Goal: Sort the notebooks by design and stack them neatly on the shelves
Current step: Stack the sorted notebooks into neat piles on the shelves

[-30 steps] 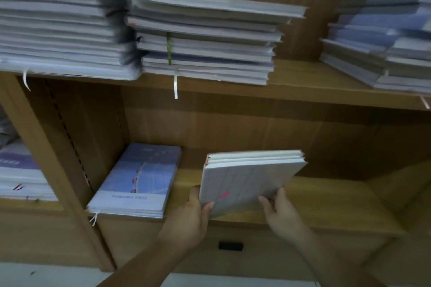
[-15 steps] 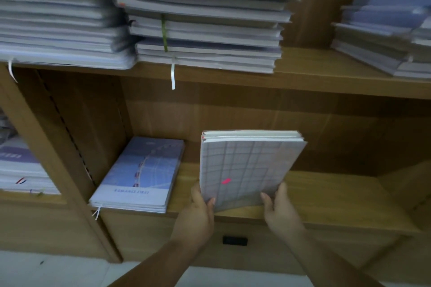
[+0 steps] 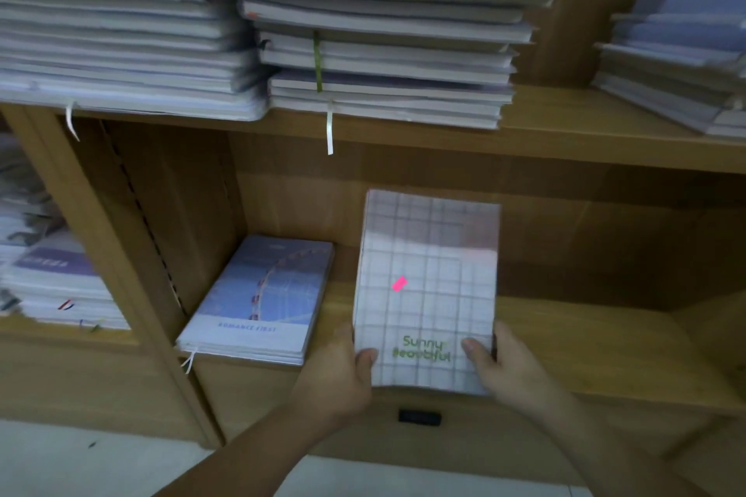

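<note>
Notebooks with a checked cover, bearing a pink sticker and the green words "Sunny Beautiful", are held as a small pile over the front edge of the lower shelf. Left hand grips the pile's near left corner, thumb on the cover; right hand grips the near right corner likewise. Just beside it, to the left on this shelf, lies a blue notebook stack with a Ferris-wheel cover. On the upper shelf rest tall grey-white piles, one with a green ribbon.
</note>
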